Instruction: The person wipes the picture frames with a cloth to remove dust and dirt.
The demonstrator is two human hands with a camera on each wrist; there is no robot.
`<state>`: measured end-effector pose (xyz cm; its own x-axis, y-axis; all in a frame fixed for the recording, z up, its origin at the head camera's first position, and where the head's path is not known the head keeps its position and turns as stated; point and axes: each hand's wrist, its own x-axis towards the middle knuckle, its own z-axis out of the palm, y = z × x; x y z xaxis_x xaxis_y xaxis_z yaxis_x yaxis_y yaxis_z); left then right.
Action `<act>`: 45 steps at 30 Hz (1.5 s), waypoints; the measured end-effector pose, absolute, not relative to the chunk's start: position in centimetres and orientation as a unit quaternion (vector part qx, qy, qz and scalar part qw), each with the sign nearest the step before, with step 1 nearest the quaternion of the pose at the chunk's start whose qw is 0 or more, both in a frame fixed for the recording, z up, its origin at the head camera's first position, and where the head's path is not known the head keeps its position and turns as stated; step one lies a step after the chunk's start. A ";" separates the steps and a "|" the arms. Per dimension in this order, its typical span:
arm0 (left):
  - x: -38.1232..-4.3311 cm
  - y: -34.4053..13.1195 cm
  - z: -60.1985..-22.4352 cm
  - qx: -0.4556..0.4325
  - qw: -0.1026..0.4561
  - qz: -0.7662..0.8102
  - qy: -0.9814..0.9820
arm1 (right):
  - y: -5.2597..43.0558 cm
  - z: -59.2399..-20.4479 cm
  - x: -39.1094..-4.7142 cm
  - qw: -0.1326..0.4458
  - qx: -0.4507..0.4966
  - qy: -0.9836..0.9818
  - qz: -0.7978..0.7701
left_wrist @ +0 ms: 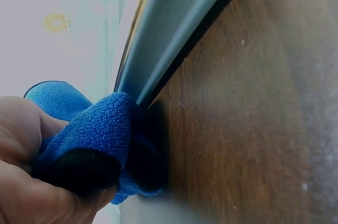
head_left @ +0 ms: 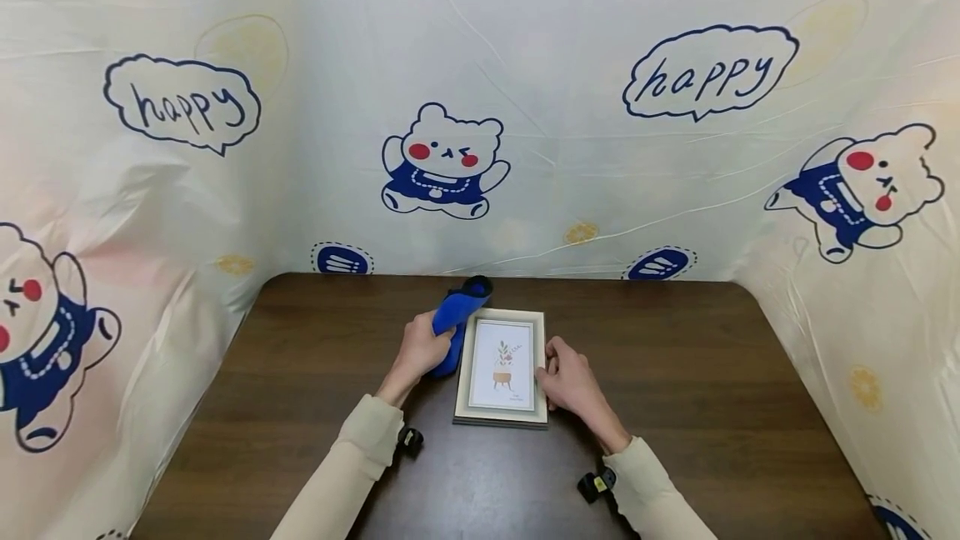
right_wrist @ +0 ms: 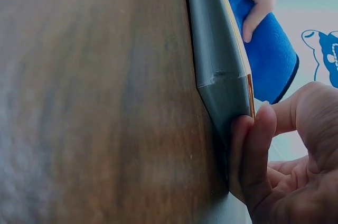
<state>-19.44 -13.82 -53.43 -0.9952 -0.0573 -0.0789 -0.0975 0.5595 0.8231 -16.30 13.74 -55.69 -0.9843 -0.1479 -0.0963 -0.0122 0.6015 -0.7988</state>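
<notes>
A picture frame (head_left: 465,390) with a pale border and a potted-plant print lies face up on the table. At its left edge, my left hand (head_left: 422,346) grips a bunched blue cloth (head_left: 459,311) with black edging. Part of the cloth hangs down beside the frame. In the left wrist view the folded cloth (left_wrist: 100,129) sits right by the frame's grey side (left_wrist: 174,23). My right hand (head_left: 570,377) holds the frame's right edge. The right wrist view shows its curled fingers (right_wrist: 257,147) against the frame's side (right_wrist: 219,49), near a corner.
The dark brown wooden table (head_left: 300,407) spreads out around the frame. A pale curtain (head_left: 562,215) printed with bears and the word "happy" closes off the back and both sides. Small black devices (head_left: 596,484) are worn on both wrists.
</notes>
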 end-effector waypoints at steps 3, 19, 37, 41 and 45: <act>-18.9 -14.0 -53.4 -0.042 0.024 0.464 0.884 | 13.7 -55.6 -16.3 0.078 -0.043 0.890 -0.447; -15.3 -13.8 -53.3 -0.030 0.023 0.448 0.893 | 14.3 -55.6 -16.3 0.080 -0.045 0.898 -0.431; -12.0 -13.9 -53.2 -0.008 0.010 0.441 0.897 | 14.3 -55.5 -16.4 0.095 -0.049 0.901 -0.421; -11.1 -13.9 -52.9 -0.004 0.009 0.438 0.899 | 14.3 -55.4 -16.3 0.095 -0.052 0.900 -0.421; -10.4 -14.0 -52.8 -0.001 0.009 0.435 0.900 | 14.2 -55.4 -16.3 0.089 -0.052 0.902 -0.419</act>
